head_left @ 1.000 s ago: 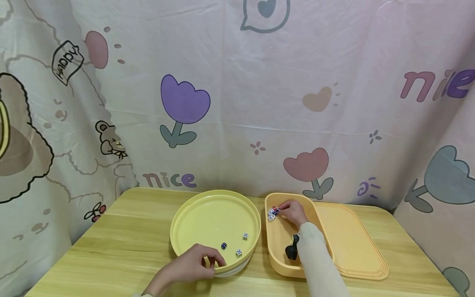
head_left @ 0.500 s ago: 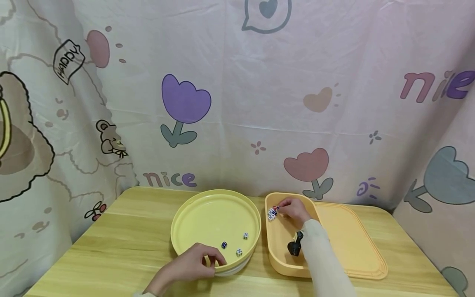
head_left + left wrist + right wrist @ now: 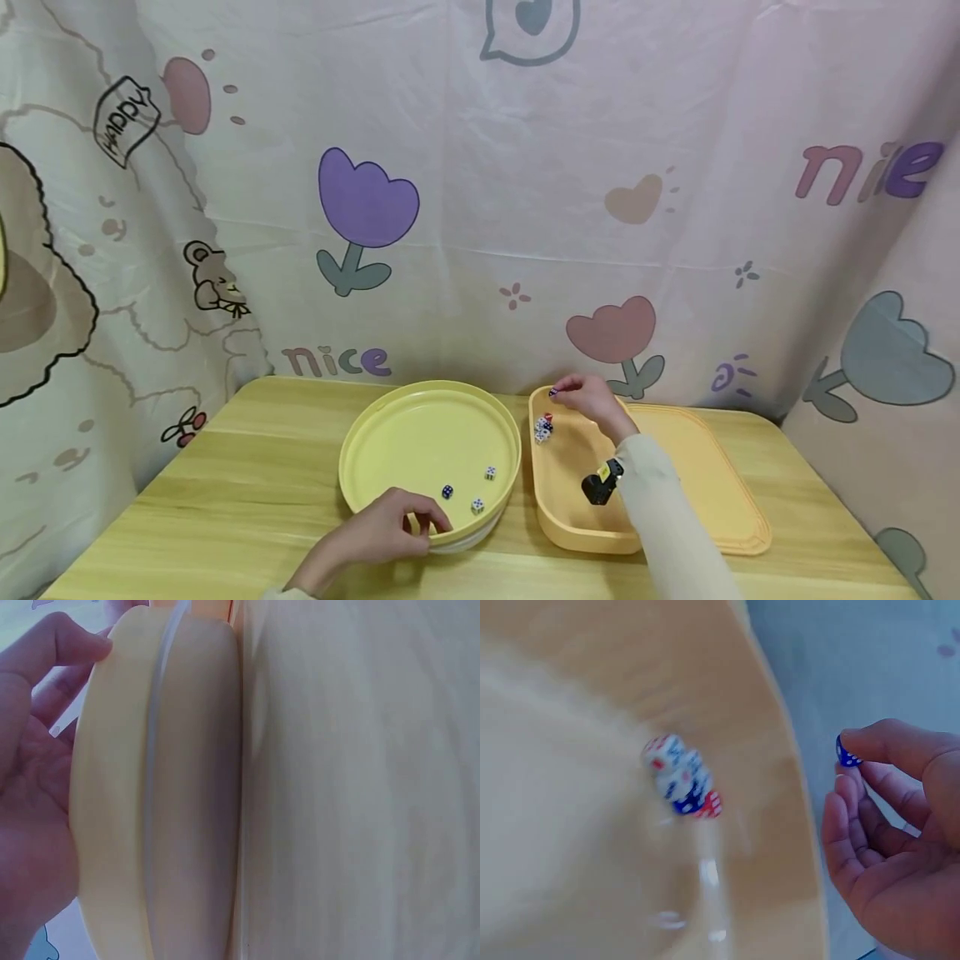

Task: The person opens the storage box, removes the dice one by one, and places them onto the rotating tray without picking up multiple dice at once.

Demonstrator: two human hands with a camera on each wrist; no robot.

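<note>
My right hand (image 3: 598, 402) pinches a blue die (image 3: 847, 752) with white dots between thumb and fingertip. It is raised over the far end of an orange box (image 3: 585, 540). Inside that box, by its left wall, a small pile of white, blue and red dice (image 3: 679, 776) is heaped together. My left hand (image 3: 386, 527) holds the near rim of a round yellow tray (image 3: 416, 433), fingers over the edge and thumb outside. On the tray lie a dark blue die (image 3: 447, 492) and two white dice (image 3: 477, 506), apart from one another.
A flat orange lid (image 3: 712, 483) lies to the right of the box, partly behind the right sleeve (image 3: 667, 517). The black wrist camera (image 3: 600, 483) hangs over the box. A printed curtain (image 3: 480, 208) stands behind the wooden table (image 3: 195, 500).
My right hand has lifted from the dice pile up toward the box's far edge, carrying the blue die. My left hand keeps its hold on the tray rim.
</note>
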